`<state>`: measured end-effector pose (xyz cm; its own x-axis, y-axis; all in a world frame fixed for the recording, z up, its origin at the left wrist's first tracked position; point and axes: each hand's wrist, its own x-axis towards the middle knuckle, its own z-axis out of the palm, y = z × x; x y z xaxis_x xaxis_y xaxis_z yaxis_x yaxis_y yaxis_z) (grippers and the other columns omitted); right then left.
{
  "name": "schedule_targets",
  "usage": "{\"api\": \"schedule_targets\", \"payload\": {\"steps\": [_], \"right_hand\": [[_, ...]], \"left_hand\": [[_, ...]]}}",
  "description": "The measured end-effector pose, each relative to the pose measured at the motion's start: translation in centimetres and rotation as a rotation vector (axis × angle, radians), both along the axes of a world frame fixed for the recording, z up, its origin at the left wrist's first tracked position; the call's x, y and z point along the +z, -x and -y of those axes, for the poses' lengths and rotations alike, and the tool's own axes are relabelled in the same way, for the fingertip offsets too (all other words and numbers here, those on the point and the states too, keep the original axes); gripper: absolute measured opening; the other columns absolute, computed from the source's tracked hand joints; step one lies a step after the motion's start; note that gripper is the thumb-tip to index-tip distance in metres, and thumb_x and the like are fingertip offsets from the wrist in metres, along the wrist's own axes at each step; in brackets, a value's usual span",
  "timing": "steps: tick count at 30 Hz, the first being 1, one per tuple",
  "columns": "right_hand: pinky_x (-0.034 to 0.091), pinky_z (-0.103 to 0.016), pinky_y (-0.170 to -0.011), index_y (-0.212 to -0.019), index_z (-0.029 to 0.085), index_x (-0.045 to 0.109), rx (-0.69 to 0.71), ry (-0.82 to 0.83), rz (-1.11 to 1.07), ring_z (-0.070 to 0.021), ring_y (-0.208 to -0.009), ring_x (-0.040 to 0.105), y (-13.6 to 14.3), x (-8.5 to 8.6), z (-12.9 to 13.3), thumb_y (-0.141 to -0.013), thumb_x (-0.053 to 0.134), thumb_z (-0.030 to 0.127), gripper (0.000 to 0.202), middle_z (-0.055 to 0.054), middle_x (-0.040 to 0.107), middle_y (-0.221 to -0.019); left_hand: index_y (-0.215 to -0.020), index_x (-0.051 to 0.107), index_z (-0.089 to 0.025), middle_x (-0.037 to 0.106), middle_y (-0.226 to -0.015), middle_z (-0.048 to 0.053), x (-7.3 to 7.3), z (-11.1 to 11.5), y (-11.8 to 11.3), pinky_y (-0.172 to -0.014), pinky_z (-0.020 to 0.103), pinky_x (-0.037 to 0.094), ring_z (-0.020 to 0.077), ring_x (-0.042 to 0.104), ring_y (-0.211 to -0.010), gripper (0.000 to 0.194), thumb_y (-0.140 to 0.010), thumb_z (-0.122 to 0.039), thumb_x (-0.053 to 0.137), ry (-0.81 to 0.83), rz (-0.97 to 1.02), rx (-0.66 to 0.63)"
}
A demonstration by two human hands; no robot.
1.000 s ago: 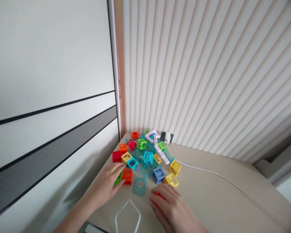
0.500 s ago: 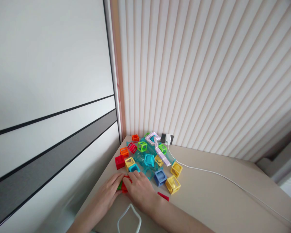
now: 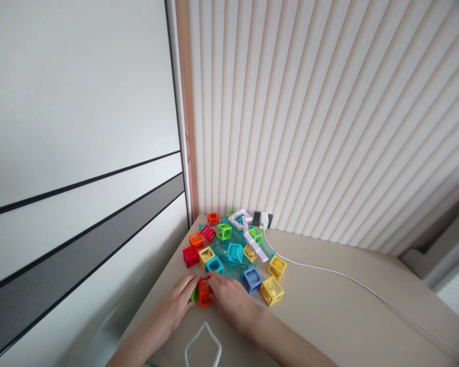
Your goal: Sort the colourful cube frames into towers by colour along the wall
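Observation:
Near the front of the corner table, my left hand [image 3: 180, 296] is closed around a green block [image 3: 193, 294], mostly covered by its fingers. Just to its right, my right hand [image 3: 231, 298] grips an orange-red open-frame cube [image 3: 203, 292] by its right side. The two blocks are side by side; whether they touch is hard to make out. Behind the hands lie a cyan cube [image 3: 214, 265], a yellow cube [image 3: 206, 256] and a red cube [image 3: 191, 256]. A blue cube [image 3: 252, 280] and a yellow open cube [image 3: 272, 290] sit beyond my right hand.
More coloured cubes lie among translucent teal pieces [image 3: 220, 248] toward the wall. A lilac angular stick-like piece [image 3: 254, 244] rests on them. A white plug [image 3: 264, 219] trails a cable [image 3: 329, 270] rightward. A white loop [image 3: 204, 326] hangs in front; a white panel [image 3: 80, 102] stands left.
My right hand has shifted slightly right with the orange-red cube, showing more of it. The red strip seen beside my right forearm is no longer visible.

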<state>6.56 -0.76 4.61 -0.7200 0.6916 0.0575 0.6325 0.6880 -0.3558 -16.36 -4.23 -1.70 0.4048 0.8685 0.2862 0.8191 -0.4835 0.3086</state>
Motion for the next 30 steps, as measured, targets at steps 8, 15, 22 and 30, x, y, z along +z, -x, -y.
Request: {"api": "schedule_targets", "payload": {"steps": [8, 15, 22, 30], "right_hand": [[0.046, -0.03, -0.073, -0.116, 0.018, 0.05, -0.047, 0.045, -0.042, -0.0239, -0.088, 0.071, -2.1, 0.4, -0.1, -0.099, 0.047, 0.016, 0.017, -0.01, 0.075, -0.1], [0.044, -0.029, -0.072, -0.111, 0.022, 0.044, -0.07, 0.118, -0.175, -0.0229, -0.086, 0.069, -3.2, 0.5, 0.2, -0.102, 0.043, 0.021, 0.009, -0.007, 0.071, -0.097], [0.046, -0.026, -0.071, -0.105, 0.025, 0.042, -0.087, 0.223, -0.396, -0.0185, -0.078, 0.064, -4.0, -0.1, 0.5, -0.105, 0.04, 0.023, 0.003, -0.002, 0.066, -0.091], [0.052, -0.029, -0.078, -0.106, 0.027, 0.049, -0.209, 0.209, -0.809, -0.0185, -0.083, 0.063, -6.9, -0.2, 0.7, -0.108, 0.039, 0.041, 0.017, -0.003, 0.066, -0.095]], "left_hand": [[-0.162, 0.027, -0.029, 0.059, -0.148, 0.01, -0.6, -0.7, -0.4, -0.109, 0.036, 0.052, 0.0253, 0.061, -0.133, 0.079, -0.088, -0.004, 0.041, -0.117, -0.055, 0.021], [-0.163, 0.023, -0.026, 0.055, -0.153, 0.012, -0.2, -1.1, -1.9, -0.113, 0.043, 0.049, 0.0271, 0.058, -0.136, 0.08, -0.089, -0.006, 0.045, -0.146, -0.072, 0.003], [-0.164, 0.019, -0.032, 0.055, -0.15, 0.009, 1.0, -1.2, -2.6, -0.113, 0.04, 0.051, 0.0241, 0.058, -0.135, 0.09, -0.084, 0.0, 0.044, -0.127, -0.032, -0.018], [-0.16, 0.032, -0.029, 0.06, -0.144, 0.009, 0.5, -1.4, -2.9, -0.11, 0.042, 0.054, 0.0273, 0.061, -0.131, 0.073, -0.091, -0.012, 0.051, -0.282, -0.114, -0.01]]}}
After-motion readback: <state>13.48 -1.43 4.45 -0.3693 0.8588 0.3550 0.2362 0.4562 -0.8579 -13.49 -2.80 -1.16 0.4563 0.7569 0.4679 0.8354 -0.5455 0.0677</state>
